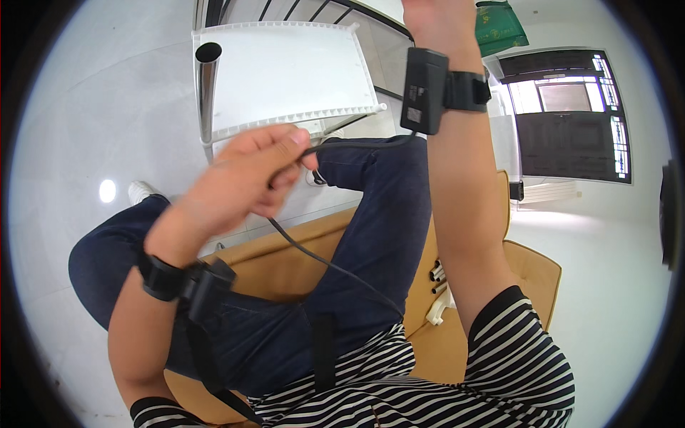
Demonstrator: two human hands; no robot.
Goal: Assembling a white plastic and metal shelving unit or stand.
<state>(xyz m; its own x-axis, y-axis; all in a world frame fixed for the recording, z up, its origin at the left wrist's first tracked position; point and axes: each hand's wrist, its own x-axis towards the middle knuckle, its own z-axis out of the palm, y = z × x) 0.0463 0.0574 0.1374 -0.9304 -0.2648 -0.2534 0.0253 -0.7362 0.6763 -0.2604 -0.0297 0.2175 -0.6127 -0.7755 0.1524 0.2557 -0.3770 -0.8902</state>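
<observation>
My left hand [264,167] is closed on a thin black cable [349,145], pinching it between thumb and fingers in front of my lap. From that grip one stretch of the cable runs up to a black box [424,91] strapped on my right wrist; the other drops across my thigh toward my waist. My right hand [437,18] is raised at the top edge, where its fingers are cut off from view. Beyond my left hand lies a white plastic shelf panel [285,71], with a shiny metal tube [207,93] upright at its left corner.
I am seated on a tan couch [278,267]. On it, to my right, lie several metal tubes [437,277] and a white plastic part [438,308]. A dark railing [314,11] stands behind the panel, and a green bag [499,28] is at the upper right.
</observation>
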